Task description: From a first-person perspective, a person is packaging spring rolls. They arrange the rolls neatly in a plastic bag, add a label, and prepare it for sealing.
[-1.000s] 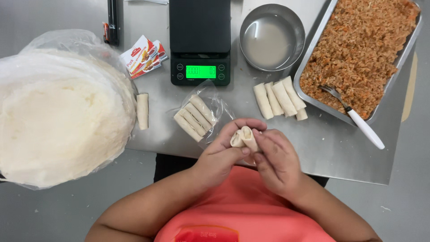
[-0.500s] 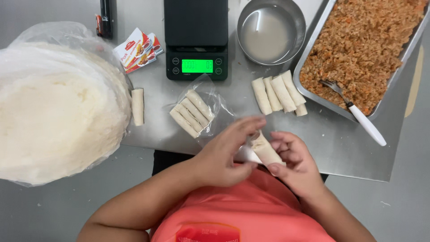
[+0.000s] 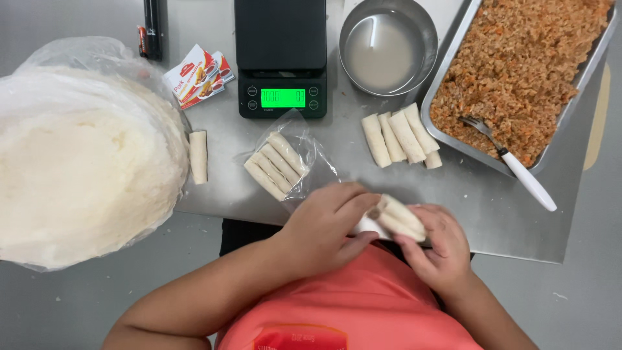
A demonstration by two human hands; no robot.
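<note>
We are rolling a small pale wrapper roll (image 3: 400,218) at the near edge of the grey metal worktop (image 3: 518,223). Our left hand (image 3: 327,227) and right hand (image 3: 433,249) pinch it. Next, it likely needs sealing shut.

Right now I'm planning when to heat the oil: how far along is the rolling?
Done: four rolls lie beside the filling tray, four more sit in a clear bag, and one lies alone by the wrapper stack. In hand: both hands, left hand and right hand, are closing another roll. Left: the tray is nearly full and the wrapper stack is thick, so most remains.
</note>
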